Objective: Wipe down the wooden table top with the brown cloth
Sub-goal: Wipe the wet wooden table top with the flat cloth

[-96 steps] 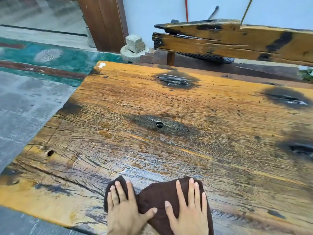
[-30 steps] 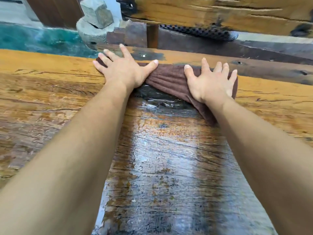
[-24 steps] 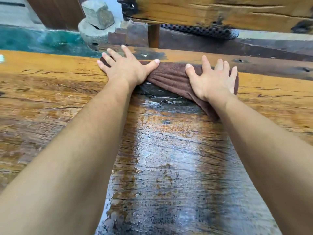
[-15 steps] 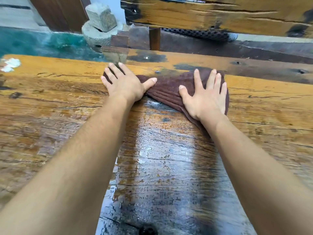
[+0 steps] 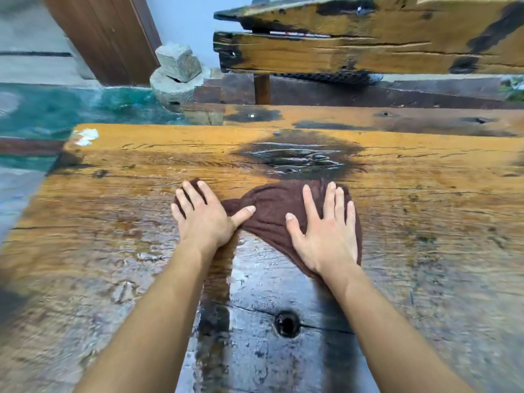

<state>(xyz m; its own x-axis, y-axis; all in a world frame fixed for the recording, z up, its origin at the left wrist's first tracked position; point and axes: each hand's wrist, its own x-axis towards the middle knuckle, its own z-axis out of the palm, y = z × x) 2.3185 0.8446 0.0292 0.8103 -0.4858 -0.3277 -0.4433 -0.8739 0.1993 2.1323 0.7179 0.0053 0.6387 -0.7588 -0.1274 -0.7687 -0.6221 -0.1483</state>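
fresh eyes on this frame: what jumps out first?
Two bare hands pressed flat, fingers spread, on a bunched brown cloth mid-table: left hand on its left end, right hand on its right. Nearer the camera, a wet, glossy dark streak runs down the wooden table top between the forearms, past a round hole.

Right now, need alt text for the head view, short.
Two bare hands, left hand and right hand, press flat on a brown cloth spread on a weathered wooden table top. A wet, dark streak with a round hole runs between the forearms; stacked planks lie beyond.
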